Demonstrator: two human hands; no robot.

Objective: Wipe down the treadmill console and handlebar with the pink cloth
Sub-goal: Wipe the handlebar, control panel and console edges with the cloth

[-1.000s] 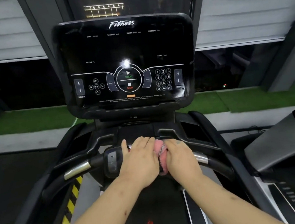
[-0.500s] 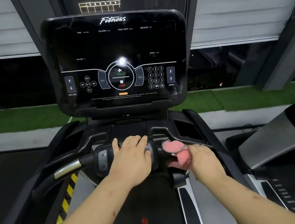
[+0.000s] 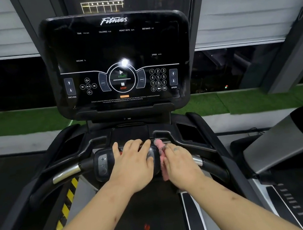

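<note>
Right hand point(image 3: 181, 165): half a second ago it was out to the right on the handlebar point(image 3: 215, 170); now it is back in, just beside the left hand point(image 3: 133, 164), much as a second ago.
Cloth point(image 3: 159, 146): was fanned out ahead of the knuckles; now a narrow bunched strip between the two hands, against the pod's point(image 3: 102, 165) right edge.
Gap between hands: opened, now closed again.
Silver grip point(image 3: 197, 160): covered half a second ago, now showing by the right hand.
</note>
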